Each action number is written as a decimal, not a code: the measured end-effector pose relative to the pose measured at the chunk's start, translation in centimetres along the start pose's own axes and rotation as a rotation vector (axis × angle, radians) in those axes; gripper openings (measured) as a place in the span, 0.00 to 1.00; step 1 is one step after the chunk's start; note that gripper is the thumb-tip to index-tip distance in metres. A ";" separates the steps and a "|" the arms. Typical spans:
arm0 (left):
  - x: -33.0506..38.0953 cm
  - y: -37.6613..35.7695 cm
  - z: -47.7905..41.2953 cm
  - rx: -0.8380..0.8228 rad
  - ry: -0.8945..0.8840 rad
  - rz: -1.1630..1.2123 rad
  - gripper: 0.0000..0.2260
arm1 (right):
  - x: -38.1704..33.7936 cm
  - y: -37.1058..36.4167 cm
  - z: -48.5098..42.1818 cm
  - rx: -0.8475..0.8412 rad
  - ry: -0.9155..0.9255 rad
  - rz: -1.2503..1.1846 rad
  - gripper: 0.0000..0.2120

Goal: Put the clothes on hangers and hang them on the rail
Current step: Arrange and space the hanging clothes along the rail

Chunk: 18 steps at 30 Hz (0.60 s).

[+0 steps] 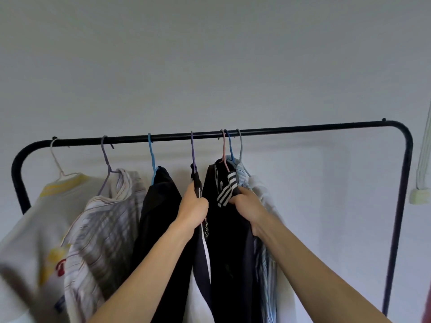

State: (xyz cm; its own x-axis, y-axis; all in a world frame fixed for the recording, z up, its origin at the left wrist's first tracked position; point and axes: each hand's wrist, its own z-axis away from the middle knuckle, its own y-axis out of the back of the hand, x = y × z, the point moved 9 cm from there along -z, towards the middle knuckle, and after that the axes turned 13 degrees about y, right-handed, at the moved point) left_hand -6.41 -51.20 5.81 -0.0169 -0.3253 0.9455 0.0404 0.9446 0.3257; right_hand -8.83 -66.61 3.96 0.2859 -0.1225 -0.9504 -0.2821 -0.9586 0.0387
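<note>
A black rail (303, 127) carries several garments on hangers. From the left hang a white and yellow shirt (35, 220), a striped shirt (102, 224) and a black garment (158, 213). My left hand (194, 207) is closed on a dark garment with a white stripe (201, 250) under a purple hanger (192, 150). My right hand (247, 202) grips the shoulder of a black top with white stripes (227, 187) on a pink hanger (224, 148). A light blue striped shirt (265, 264) and a white garment (258, 190) hang just right of it.
The rail's right post (396, 229) drops down near a white cable and plug (419, 194) on the wall. The right part of the rail bar holds no hangers. A plain white wall (210, 54) lies behind.
</note>
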 end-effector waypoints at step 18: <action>0.3 -0.5 0.2 0.075 -0.050 0.055 0.26 | -1.5 5.1 0.0 0.010 0.131 -0.027 0.19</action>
State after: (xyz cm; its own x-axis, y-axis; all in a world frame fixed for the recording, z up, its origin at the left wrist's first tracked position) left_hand -6.62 -51.73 5.98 -0.0663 -0.2716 0.9601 -0.0321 0.9623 0.2700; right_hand -10.73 -71.33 5.54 0.4102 -0.1295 -0.9028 -0.2813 -0.9596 0.0099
